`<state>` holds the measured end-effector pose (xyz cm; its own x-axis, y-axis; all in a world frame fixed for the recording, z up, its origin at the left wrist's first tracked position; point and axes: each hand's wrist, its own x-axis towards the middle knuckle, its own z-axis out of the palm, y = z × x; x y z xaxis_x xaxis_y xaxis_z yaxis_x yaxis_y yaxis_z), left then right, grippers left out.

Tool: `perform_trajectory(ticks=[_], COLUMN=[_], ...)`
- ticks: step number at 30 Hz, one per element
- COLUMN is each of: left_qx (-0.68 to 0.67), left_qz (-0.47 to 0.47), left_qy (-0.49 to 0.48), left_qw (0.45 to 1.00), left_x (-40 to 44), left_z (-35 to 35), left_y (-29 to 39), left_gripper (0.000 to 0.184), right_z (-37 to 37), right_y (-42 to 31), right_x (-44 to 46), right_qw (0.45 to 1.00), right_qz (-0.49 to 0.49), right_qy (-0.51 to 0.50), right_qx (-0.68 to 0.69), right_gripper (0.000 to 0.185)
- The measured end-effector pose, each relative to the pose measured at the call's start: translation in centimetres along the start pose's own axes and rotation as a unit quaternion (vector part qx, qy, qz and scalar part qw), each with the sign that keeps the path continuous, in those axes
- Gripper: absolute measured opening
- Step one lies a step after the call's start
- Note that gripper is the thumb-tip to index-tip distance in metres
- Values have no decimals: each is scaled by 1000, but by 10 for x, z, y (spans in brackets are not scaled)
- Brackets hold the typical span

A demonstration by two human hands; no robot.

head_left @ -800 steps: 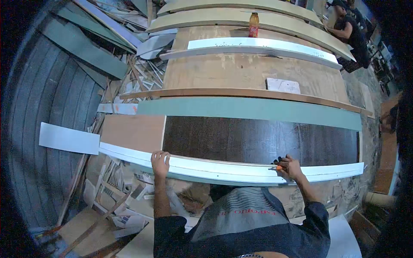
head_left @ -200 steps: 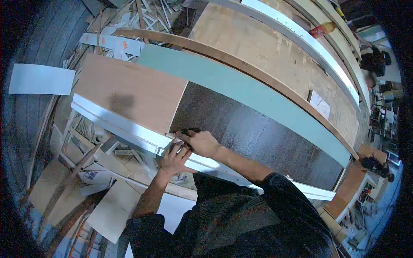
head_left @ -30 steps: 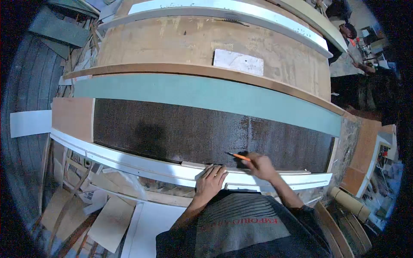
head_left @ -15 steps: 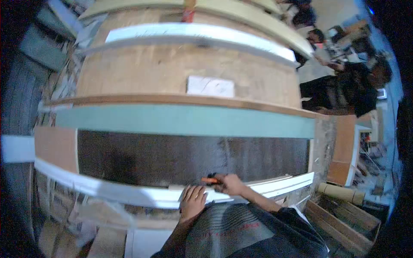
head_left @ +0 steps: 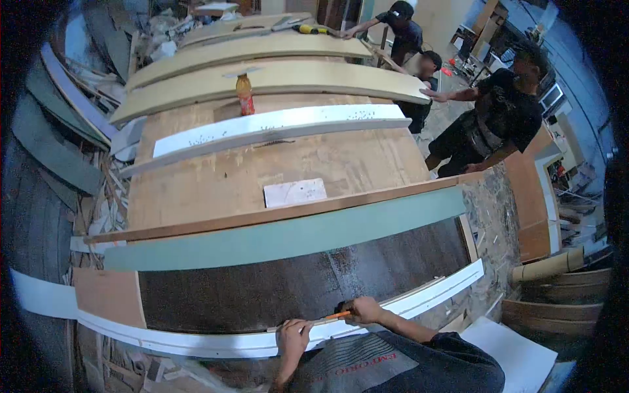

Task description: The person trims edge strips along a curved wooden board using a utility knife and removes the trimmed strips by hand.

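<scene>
My left hand is at the near edge of the dark panel, fingers bent over the long white strip and pressed together on it. A little to the right, my right hand is closed around a slim orange-and-black hand tool, its orange part pointing toward my left hand. What kind of tool it is cannot be made out. The dark panel lies just beyond both hands, bordered at the far side by a pale green strip. Thin wood edging runs along the white strip near my fingers.
Ahead is a plywood table bearing a small white board, a white curved piece, a bottle and long cream panels. Several people stand at the far right, one nearest. Scrap wood lies around.
The view has tilted up, showing more of the far table and the people. My left hand's fingers have bent inward on the white strip. My right hand still holds the orange-and-black tool.
</scene>
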<state>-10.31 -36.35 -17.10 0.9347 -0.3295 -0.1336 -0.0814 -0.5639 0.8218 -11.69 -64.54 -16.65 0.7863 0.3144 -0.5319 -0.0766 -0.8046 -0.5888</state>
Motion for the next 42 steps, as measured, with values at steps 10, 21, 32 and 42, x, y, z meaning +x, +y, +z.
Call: perform_trajectory(ticks=[10,21,32,42], left_qx=[46,30,49,21], left_qz=[19,-11,-17,21], left_qy=[16,-19,-32,-18], left_qw=[999,999,998,999], left_x=[-2,-6,-5,-9], left_z=[4,9,9,10], left_y=[-2,-14,-17,-21], left_gripper=[12,19,24,26], right_z=[27,25,30,20], right_y=[14,14,26,23], right_x=[0,6,13,19], right_qw=[998,997,998,991], right_qz=[-4,25,18,51], right_qy=[55,64,38,-17], right_qx=[-38,40,43,121], right_gripper=[27,28,32,20])
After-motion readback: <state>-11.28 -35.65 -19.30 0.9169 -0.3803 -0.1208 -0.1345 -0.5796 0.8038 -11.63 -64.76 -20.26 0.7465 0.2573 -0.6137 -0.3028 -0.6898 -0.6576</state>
